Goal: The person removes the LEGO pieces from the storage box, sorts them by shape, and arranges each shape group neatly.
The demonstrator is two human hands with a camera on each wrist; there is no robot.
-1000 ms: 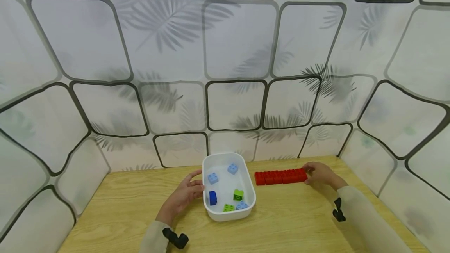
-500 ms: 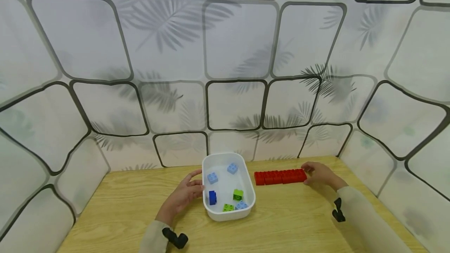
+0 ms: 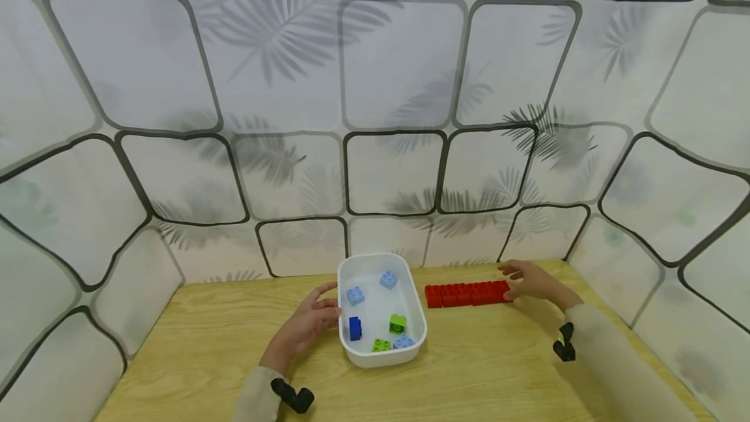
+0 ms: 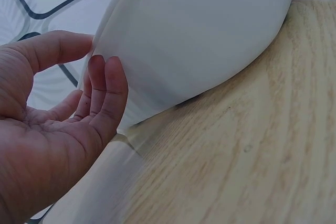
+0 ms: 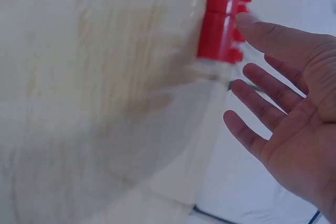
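Observation:
A white plastic tub [image 3: 415,308] stands on the table, with light blue, green and dark blue toy bricks inside. My left hand [image 3: 307,325] touches the tub's left side with its fingertips, the fingers loosely bent; the left wrist view shows them against the outer wall [image 4: 194,30]. To the right of the tub lies a straight row of red toy bricks [image 3: 465,295], studs up. My right hand [image 3: 536,284] is at the row's right end, fingers spread. In the right wrist view the thumb [image 5: 278,38] is beside the end red brick [image 5: 218,38], and the other fingers hold nothing.
The wooden table [image 3: 193,357] meets a wall of patterned fabric [image 3: 392,174] at the back and both sides. Inside the tub, two light blue bricks lie toward the back, while a dark blue brick [image 3: 355,329] and green bricks lie nearer the front.
My right hand has let go of the row's right end, its fingers lifting and spreading. The red row, the tub and my left hand look unmoved.

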